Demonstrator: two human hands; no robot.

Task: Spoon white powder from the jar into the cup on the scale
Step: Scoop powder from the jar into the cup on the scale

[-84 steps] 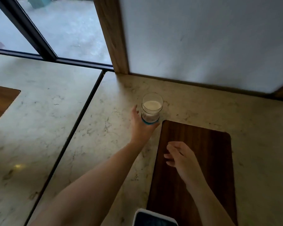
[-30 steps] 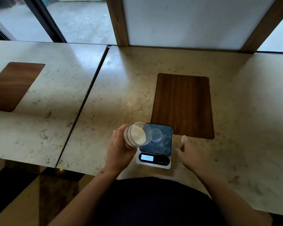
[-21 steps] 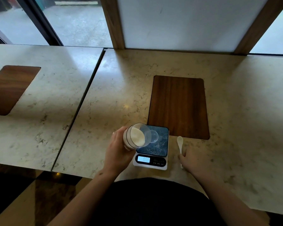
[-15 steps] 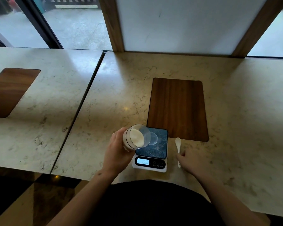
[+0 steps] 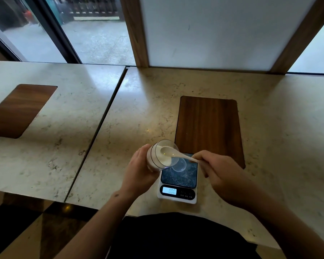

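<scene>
marble counter fills the frame; low centre sits your scale, reading zero. your left hand grips the tilted jar above it, your right hand pinches the spoon at its mouth. cup looks empty, so every scoop remains.

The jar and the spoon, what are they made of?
The jar looks like clear glass or hard plastic: the white powder shows through its wall, and the rim glints. Which of the two, I cannot tell. The spoon is smooth, glossy and solid white, so probably plastic, maybe ceramic.
</scene>
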